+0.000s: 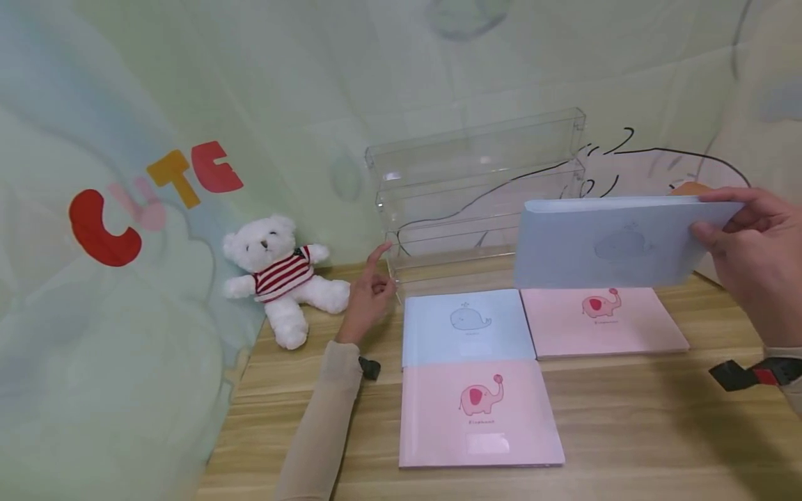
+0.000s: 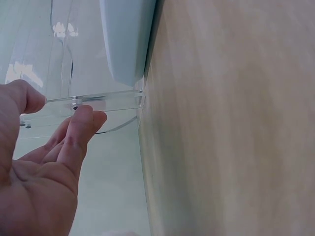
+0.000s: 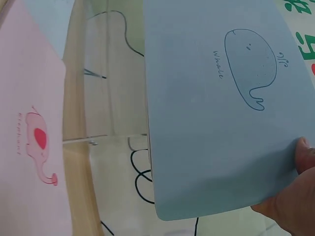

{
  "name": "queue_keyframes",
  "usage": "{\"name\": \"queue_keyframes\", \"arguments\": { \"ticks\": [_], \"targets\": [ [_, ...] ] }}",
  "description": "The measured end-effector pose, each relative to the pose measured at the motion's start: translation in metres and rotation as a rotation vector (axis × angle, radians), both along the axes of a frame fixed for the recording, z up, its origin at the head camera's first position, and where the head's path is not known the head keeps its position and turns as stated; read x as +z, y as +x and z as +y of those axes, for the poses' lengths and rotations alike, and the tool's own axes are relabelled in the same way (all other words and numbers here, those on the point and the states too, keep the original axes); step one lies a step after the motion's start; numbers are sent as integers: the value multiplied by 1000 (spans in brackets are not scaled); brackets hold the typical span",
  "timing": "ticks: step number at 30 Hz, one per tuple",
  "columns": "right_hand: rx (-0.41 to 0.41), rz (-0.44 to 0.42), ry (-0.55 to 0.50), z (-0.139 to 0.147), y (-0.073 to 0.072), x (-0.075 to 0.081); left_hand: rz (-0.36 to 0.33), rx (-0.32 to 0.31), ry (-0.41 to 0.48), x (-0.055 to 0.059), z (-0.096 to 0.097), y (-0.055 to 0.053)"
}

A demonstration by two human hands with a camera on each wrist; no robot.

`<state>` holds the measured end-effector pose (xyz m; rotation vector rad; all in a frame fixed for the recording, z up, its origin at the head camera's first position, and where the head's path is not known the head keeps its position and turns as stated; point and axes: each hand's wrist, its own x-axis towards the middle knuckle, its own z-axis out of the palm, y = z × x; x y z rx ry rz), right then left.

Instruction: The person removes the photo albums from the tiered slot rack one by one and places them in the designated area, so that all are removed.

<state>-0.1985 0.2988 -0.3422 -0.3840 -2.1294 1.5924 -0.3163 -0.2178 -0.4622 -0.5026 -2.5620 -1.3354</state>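
My right hand (image 1: 761, 250) grips a light blue whale notebook (image 1: 564, 243) by its right edge, thumb on the front. The notebook is upright, in front of the right part of a clear acrylic rack (image 1: 476, 163) with stepped tiers. In the right wrist view its cover (image 3: 197, 123) shows a whale drawing and the word Whale. My left hand (image 1: 371, 296) is at the rack's lower left end. In the left wrist view its thumb and fingers (image 2: 81, 130) pinch the clear side panel (image 2: 118, 101) from both sides.
A second blue whale notebook (image 1: 432, 330) lies on the wooden table (image 1: 620, 431), with a pink elephant notebook (image 1: 432, 417) nearer me. Another pink elephant notebook (image 1: 639, 334) lies beneath the raised one. A white teddy bear (image 1: 285, 278) in a striped shirt sits left, against the printed backdrop (image 1: 301, 139).
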Motion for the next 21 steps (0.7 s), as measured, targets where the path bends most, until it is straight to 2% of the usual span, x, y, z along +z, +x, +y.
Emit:
{"name": "queue_keyframes", "arguments": {
  "ticks": [4, 5, 7, 8, 11, 13, 15, 21],
  "targets": [
    [71, 50, -187, 4, 9, -10, -21, 1, 5, 2, 1, 1],
    [102, 99, -260, 6, 10, -14, -24, 0, 5, 2, 1, 2],
    [143, 172, -339, 9, 14, -21, -25, -1, 3, 2, 1, 1],
    [148, 181, -330, 11, 17, -25, -26, -2, 4, 2, 1, 2],
    [215, 286, -407, 17, 24, -40, -25, -7, 7, 1, 0, 1],
    [242, 306, -413, 21, 29, -49, -24, -11, 8, 0, 0, 1],
    [309, 375, -500, 25, 33, -59, -20, -14, 10, 0, -1, 1],
    [361, 382, -539, 33, 44, -78, -13, -17, 11, 1, 0, 2]
  ]
}}
